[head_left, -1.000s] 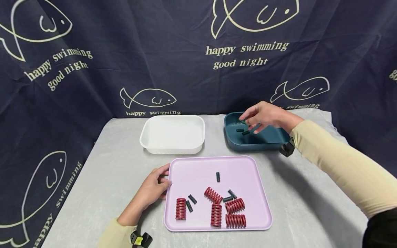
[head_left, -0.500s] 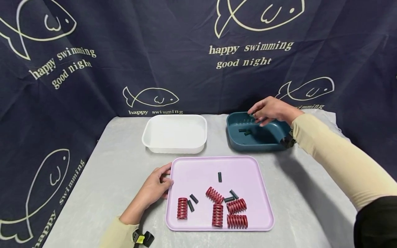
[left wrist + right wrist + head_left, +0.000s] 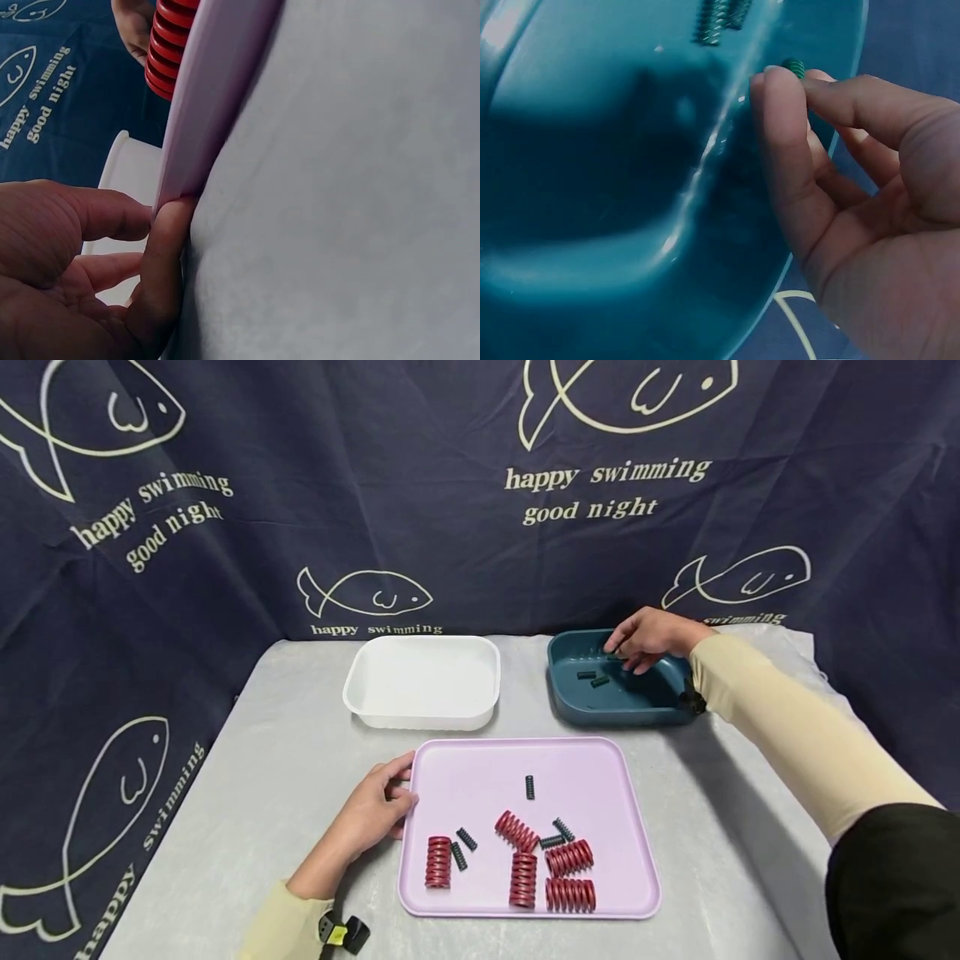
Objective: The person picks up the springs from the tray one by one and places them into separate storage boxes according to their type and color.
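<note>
My right hand [image 3: 651, 639] is over the back of the dark teal bin [image 3: 626, 717], pinching a small green coil spring [image 3: 795, 66] between thumb and fingertips. Two more small dark green springs [image 3: 600, 681] lie on the bin's floor, left of that hand. At the left side of the lilac tray [image 3: 465, 768], my left hand [image 3: 375, 806] holds the edge; the left wrist view has its fingertips at the rim. The tray bears several large red springs [image 3: 522, 879] and several small dark green springs [image 3: 529, 787].
A white bin [image 3: 422, 724] stands behind the tray, left of the teal one. Both bins sit near the back of the grey cloth-covered table [image 3: 285, 760]. Behind them hangs a dark blue curtain [image 3: 465, 560] printed with fish.
My right hand rises a little and shifts right, then lowers into the teal bin, the small spring staying in its fingers. My left hand stays at the tray edge.
</note>
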Available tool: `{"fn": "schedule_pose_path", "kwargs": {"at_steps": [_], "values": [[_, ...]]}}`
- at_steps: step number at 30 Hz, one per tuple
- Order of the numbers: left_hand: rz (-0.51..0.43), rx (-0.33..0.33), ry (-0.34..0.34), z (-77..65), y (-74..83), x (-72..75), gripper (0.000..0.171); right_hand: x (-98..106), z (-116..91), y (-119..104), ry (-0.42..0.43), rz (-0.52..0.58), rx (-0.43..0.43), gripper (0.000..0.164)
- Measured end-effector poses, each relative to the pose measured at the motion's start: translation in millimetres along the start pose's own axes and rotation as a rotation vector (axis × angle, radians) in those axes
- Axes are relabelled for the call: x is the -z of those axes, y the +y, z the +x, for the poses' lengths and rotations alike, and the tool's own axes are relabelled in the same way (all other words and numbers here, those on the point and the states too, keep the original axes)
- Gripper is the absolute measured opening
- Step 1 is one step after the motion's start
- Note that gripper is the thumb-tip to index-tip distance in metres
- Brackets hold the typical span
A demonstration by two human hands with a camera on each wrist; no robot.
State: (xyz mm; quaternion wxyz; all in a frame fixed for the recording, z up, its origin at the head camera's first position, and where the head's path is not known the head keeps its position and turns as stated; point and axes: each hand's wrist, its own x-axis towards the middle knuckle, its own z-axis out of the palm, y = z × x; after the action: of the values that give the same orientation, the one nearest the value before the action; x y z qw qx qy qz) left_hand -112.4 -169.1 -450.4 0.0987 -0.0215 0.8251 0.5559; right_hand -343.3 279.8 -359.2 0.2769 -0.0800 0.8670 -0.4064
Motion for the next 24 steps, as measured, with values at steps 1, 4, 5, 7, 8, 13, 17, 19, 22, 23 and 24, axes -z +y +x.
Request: {"fn": "schedule_pose_path", "kwargs": {"at_steps": [1, 4, 5, 7, 8, 13, 17, 19, 22, 23, 24], "values": [[0.001, -0.001, 0.0, 0.1, -0.1, 0.3, 0.064, -0.2, 1.9, 1.2, -0.003, -0.006, -0.004, 0.028], [0.004, -0.005, -0.001, 0.0, 0.2, 0.9, 0.064, -1.2, 6.4, 4.3, -0.022, -0.022, -0.013, 0.028], [0.004, -0.005, -0.004, -0.1, 0.2, 1.1, 0.064, -1.6, 7.6, 5.3, -0.029, -0.024, -0.017, 0.028], [0.005, -0.005, -0.007, -0.3, 0.4, 1.2, 0.064, -3.2, 9.5, 6.4, -0.046, -0.028, -0.022, 0.029], [0.005, -0.004, -0.007, -0.4, 0.5, 1.2, 0.064, -4.4, 10.4, 6.5, -0.052, -0.03, -0.023, 0.029], [0.002, -0.002, -0.009, -0.3, 0.6, 1.1, 0.064, -8.7, 14.8, 10.6, -0.083, -0.028, -0.03, 0.029], [0.001, 0.002, -0.01, -0.2, 1.0, 0.6, 0.064, -9.6, 16.7, 14.8, -0.102, -0.022, -0.047, 0.028], [0.003, 0.004, -0.008, -0.2, 1.1, 0.4, 0.064, -9.3, 16.4, 15.6, -0.102, -0.021, -0.058, 0.029], [0.009, 0.007, -0.004, -0.1, 1.5, 0.4, 0.064, -8.2, 14.9, 15.7, -0.101, -0.024, -0.063, 0.03], [0.01, 0.008, -0.004, -0.1, 1.5, 0.5, 0.064, -8.0, 14.3, 15.2, -0.098, -0.026, -0.065, 0.031], [0.01, 0.008, -0.005, 0.0, 1.4, 0.6, 0.064, -7.7, 13.8, 14.9, -0.094, -0.027, -0.068, 0.031]]}}
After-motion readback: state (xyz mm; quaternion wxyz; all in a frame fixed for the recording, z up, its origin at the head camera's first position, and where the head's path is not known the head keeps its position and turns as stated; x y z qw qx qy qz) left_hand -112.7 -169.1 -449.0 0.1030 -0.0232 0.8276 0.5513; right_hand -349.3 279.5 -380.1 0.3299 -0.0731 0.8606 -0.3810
